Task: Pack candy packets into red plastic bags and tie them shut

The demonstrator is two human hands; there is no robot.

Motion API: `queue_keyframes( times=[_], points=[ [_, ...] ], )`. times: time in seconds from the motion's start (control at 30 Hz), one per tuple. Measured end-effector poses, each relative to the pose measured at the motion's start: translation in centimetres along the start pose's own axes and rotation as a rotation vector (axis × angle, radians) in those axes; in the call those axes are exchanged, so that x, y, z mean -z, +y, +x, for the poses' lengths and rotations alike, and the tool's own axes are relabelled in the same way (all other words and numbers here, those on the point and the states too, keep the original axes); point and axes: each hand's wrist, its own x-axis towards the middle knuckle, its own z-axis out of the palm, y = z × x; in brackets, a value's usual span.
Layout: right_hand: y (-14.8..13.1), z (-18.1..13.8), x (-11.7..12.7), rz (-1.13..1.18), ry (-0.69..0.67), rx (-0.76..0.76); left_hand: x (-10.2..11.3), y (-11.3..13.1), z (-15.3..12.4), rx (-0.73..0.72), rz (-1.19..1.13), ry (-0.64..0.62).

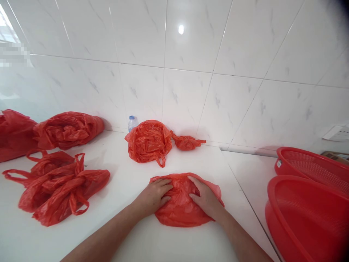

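Note:
A crumpled red plastic bag (181,209) lies flat on the white counter (152,243) in front of me. My left hand (155,194) presses on its left half, fingers bent and spread over the plastic. My right hand (205,198) rests on its right half, fingers curled into the folds. Both palms face down and the bag stays on the surface.
A pile of loose red bags (58,187) lies at the left, with fuller ones (68,129) behind. An open bag (148,142), a knotted bag (187,142) and a small bottle (132,122) sit by the tiled wall. Two red basins (308,218) stand at the right.

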Motion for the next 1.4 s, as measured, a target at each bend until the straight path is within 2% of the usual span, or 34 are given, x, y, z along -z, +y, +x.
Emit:
queue_keyframes(
  times=[1.4],
  points=[
    [-0.02, 0.01, -0.04, -0.008, 0.002, 0.0, -0.05, 0.04, -0.02, 0.001, -0.004, -0.01]
  ],
)
